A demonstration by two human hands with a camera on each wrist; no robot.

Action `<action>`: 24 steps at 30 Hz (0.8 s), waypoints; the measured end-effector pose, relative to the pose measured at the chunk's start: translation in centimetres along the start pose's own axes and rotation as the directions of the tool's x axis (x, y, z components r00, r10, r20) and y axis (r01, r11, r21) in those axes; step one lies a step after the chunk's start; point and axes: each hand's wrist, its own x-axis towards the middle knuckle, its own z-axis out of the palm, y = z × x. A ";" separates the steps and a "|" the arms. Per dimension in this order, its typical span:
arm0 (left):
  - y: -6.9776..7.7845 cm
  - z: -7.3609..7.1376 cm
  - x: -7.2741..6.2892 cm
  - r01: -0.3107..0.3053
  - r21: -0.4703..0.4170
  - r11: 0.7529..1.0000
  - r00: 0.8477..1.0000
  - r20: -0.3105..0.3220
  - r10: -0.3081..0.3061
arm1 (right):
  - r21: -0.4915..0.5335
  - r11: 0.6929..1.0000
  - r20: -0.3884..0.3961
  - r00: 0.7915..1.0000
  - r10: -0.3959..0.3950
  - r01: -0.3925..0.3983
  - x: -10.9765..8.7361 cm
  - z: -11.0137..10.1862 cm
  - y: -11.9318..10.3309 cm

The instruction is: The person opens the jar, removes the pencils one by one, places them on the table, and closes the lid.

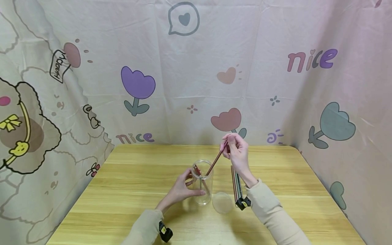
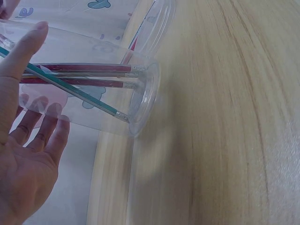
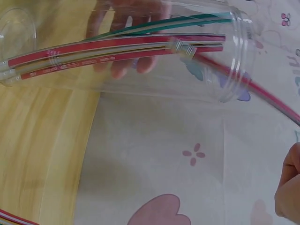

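Note:
A clear jar (image 1: pixel 202 200) stands upright on the table, and my left hand (image 1: pixel 178 191) grips it from the left, thumb in front. Inside lean several pencils, among them a green pencil (image 2: pixel 77 91) and red ones, their metal-ringed ends at the jar's bottom. Above and right of the jar, my right hand (image 1: pixel 238 153) pinches a red pencil (image 1: pixel 217 158) near its upper end. That pencil slants down to the left, its lower end inside the jar's mouth, as the right wrist view also shows.
Right of the jar, a clear round lid (image 1: pixel 223 203) lies flat on the wooden table (image 1: pixel 147 163). Beyond it, several loose pencils (image 1: pixel 234 183) lie side by side under my right forearm. A printed cloth (image 1: pixel 190 68) hangs behind and at both sides.

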 end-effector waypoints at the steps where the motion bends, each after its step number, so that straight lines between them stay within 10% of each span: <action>1: 0.0 0.0 0.0 0.001 0.001 1.000 1.000 0.000 -0.001 | 0.018 1.000 -0.009 1.000 0.005 -0.005 0.0 -0.1 -0.1; 10: 0.1 0.0 0.0 0.013 0.002 1.000 1.000 0.001 -0.013 | 0.253 0.964 -0.015 0.996 0.083 -0.076 0.6 -1.3 -0.9; 24: 0.1 0.0 0.0 0.022 -0.005 1.000 1.000 0.003 -0.022 | 0.291 0.952 0.002 0.995 0.098 -0.095 0.9 -3.2 -1.9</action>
